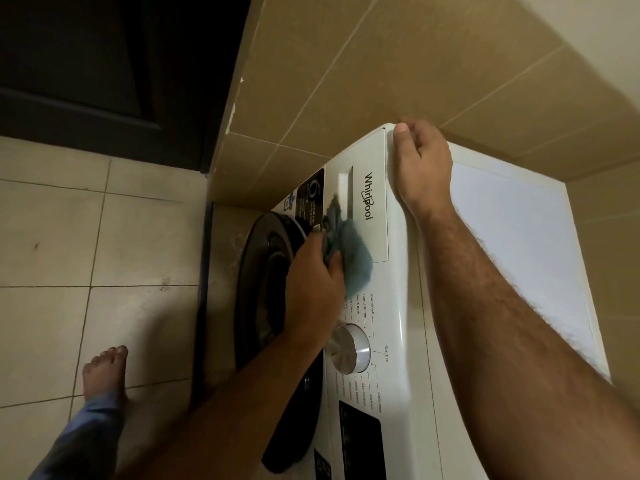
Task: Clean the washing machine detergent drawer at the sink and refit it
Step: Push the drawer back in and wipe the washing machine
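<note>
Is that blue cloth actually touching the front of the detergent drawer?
Touching. The head view shows the blue cloth, gripped by the left hand, lying flat against the detergent drawer front beside its handle recess, no gap visible.

"Whirlpool" on detergent drawer front (367, 195), "StainWash", "Sanitize", "Eco Cotton", "Delicates" around washing machine's program dial (349, 348)
</note>
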{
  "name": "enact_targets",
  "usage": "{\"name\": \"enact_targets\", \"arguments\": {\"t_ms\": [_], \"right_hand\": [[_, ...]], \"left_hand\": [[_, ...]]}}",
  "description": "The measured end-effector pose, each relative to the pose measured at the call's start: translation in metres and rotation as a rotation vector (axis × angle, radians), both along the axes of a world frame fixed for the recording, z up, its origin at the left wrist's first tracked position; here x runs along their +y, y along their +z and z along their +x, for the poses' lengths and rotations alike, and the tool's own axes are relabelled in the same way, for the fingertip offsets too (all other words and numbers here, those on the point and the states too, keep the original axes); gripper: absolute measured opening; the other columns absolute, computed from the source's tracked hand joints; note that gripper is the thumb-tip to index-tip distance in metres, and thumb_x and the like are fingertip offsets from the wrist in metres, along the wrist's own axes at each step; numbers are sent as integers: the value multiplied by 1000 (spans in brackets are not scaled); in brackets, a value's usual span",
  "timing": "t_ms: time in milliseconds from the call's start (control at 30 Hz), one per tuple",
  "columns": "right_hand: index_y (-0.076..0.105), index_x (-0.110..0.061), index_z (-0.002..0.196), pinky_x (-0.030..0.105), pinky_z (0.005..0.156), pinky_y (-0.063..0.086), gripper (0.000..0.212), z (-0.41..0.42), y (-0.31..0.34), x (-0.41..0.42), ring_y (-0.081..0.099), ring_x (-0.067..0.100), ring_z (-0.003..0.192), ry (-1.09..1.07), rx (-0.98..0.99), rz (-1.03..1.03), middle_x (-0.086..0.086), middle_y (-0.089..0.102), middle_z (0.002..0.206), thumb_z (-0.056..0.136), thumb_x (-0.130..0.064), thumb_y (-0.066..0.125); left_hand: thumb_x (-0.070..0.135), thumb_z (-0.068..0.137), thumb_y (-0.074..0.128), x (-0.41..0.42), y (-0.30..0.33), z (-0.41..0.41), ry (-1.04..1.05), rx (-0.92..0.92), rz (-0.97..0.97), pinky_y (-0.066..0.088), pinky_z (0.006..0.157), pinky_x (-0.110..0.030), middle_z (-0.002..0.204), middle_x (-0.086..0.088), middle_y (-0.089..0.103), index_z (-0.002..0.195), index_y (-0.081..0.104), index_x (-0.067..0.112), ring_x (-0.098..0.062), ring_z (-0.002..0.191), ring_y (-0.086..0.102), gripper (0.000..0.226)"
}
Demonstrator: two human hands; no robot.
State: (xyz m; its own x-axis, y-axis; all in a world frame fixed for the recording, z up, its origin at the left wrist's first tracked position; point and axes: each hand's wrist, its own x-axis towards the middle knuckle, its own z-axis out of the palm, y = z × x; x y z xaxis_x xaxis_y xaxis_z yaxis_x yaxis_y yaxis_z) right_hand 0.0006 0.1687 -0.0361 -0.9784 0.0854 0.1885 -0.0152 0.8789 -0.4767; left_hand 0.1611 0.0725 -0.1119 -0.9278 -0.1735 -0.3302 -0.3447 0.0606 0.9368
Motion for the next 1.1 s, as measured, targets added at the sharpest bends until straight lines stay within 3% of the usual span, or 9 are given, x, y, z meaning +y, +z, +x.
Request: {"name": "enact_targets", "arguments": {"t_ms": [100, 233, 400, 500, 667, 767, 867, 967, 1100], "right_hand": [[67, -13, 115, 31, 98, 43, 38, 2, -1, 3, 56, 14, 108, -3, 6, -43, -5, 64, 112, 95, -34, 42], [70, -14, 106, 30, 95, 47, 33, 3, -2, 6, 60, 11, 103, -55, 10, -244, -5, 68, 106, 96, -34, 46], [66, -9, 97, 23, 96, 47, 28, 5, 14, 17, 62, 8, 97, -125, -53, -914, 2, 67, 100, 104, -22, 42], [65, -7, 107, 29, 100, 48, 42, 25, 31, 20, 65, 18, 112, -144, -34, -1008, 12, 68, 117, 106, -31, 31], [68, -17, 117, 27, 97, 49, 31, 89, 66, 10, 61, 4, 112, -146, 81, -441, -7, 69, 117, 100, -25, 44], [68, -18, 115, 37, 98, 49, 36, 106, 57, -1, 61, 8, 110, -50, 33, -374, -5, 69, 114, 98, -33, 40], [59, -23, 124, 51, 112, 34, 48, 103, 25, -12, 49, 20, 130, 86, -150, -368, -1, 60, 130, 99, -48, 26], [57, -25, 118, 47, 102, 38, 35, 78, 14, -13, 49, 24, 119, 118, -81, 172, -2, 58, 121, 97, -43, 36], [43, -30, 141, 53, 109, 19, 42, 19, 17, -12, 20, 32, 144, 120, -198, 552, -1, 28, 158, 98, -30, 45]], "left_hand": [[26, 100, 48, 10, -7, 29, -37, -12, -19, 47, 99, -25, 123, 3, 59, 129, 54, 15, -9, 113, 55, 32], [31, 99, 32, 21, -12, 1, -205, -51, 19, 20, 121, -51, 162, -11, 14, 156, 17, 19, -29, 149, 16, 60], [41, 94, 37, 27, 11, 11, -203, 119, 268, 18, 122, -33, 162, 3, 17, 157, 12, 26, -11, 149, 16, 69], [47, 95, 29, 36, 33, 23, -299, 270, 78, 7, 121, -31, 164, 8, -4, 152, -4, 37, -13, 152, -2, 67], [33, 99, 45, 46, 48, -36, -373, 452, -464, 11, 122, -50, 165, -6, 7, 155, 21, 21, -34, 151, -3, 63], [34, 100, 50, 36, 70, -76, -455, 246, 112, 29, 117, -42, 151, -5, 43, 150, 33, 13, -20, 143, 34, 57], [18, 102, 45, 6, 76, -99, -115, 69, 739, 50, 90, -16, 136, 4, 59, 140, 43, 17, 6, 104, 61, 38], [10, 102, 41, -14, 64, -101, 63, 35, 775, 55, 88, -21, 149, -5, 45, 149, 34, 20, 2, 96, 67, 49], [18, 104, 39, -22, 55, -103, 193, -30, 732, 54, 96, -36, 123, 1, 57, 143, 42, 17, -14, 107, 66, 39]]}}
